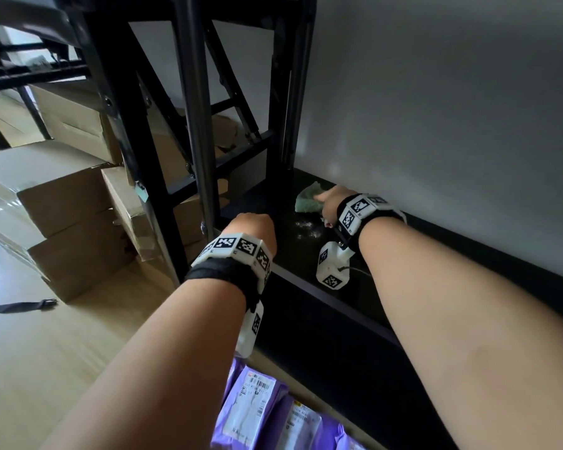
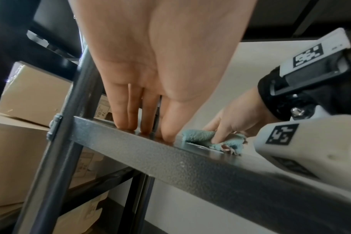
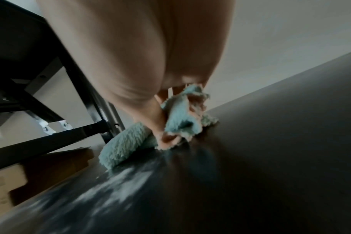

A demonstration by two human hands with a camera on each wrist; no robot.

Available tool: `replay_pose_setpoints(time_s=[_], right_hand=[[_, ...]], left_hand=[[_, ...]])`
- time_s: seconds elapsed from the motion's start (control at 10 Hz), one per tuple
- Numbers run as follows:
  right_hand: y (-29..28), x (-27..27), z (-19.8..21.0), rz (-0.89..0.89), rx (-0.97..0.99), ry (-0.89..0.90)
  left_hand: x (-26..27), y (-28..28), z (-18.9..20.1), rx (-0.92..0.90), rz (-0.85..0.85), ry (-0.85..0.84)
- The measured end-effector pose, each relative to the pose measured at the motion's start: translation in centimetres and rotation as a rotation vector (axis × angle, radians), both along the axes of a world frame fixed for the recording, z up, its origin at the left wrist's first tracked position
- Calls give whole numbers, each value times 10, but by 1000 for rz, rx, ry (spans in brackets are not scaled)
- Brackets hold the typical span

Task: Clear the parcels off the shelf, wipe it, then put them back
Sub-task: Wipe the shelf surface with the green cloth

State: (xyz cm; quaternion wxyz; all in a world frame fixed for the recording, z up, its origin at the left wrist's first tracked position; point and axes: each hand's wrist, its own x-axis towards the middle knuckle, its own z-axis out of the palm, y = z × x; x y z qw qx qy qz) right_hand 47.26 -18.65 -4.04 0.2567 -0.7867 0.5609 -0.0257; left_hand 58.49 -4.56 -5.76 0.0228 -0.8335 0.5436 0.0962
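Note:
A dark shelf board (image 1: 301, 259) stands low against the wall. My right hand (image 1: 327, 203) grips a bunched pale green cloth (image 1: 307, 198) and presses it on the board near the far left corner. In the right wrist view the cloth (image 3: 122, 147) folds round my fingers (image 3: 166, 139). White dust (image 1: 306, 229) smears the board in front of the cloth. My left hand (image 2: 144, 131) rests with straight fingers on the shelf's front left edge (image 2: 190, 167), beside the upright post (image 2: 70, 120). Purple parcels (image 1: 257, 407) with white labels lie on the floor below my left arm.
Stacked cardboard boxes (image 1: 69, 222) fill the floor left of the black shelf frame (image 1: 195, 125). A white wall (image 1: 436, 108) backs the shelf. A dark strap (image 1: 17, 307) lies on the wooden floor at the left. An upper shelf hangs overhead.

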Motion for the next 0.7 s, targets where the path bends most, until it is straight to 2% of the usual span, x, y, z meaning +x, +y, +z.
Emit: replay_pose_setpoints(time_s=[0.1, 0.2, 0.3, 0.4, 0.5, 0.6, 0.7], right_hand=[[10, 23, 2, -125, 109, 18], [30, 27, 4, -63, 112, 4], [47, 18, 7, -21, 147, -15], [58, 3, 14, 52, 120, 10], [67, -10, 24, 27, 37, 21], [66, -28, 24, -112, -18, -8], [67, -45, 19, -115, -9, 71]], left_hand=[[-1, 2, -3, 31, 6, -19], [-5, 10, -6, -43, 36, -21], [-2, 21, -4, -13, -6, 53], [-1, 32, 0, -18, 13, 125], [-4, 39, -2, -62, 44, 92], [-4, 41, -4, 0, 36, 43], [-1, 40, -2, 97, -25, -1]])
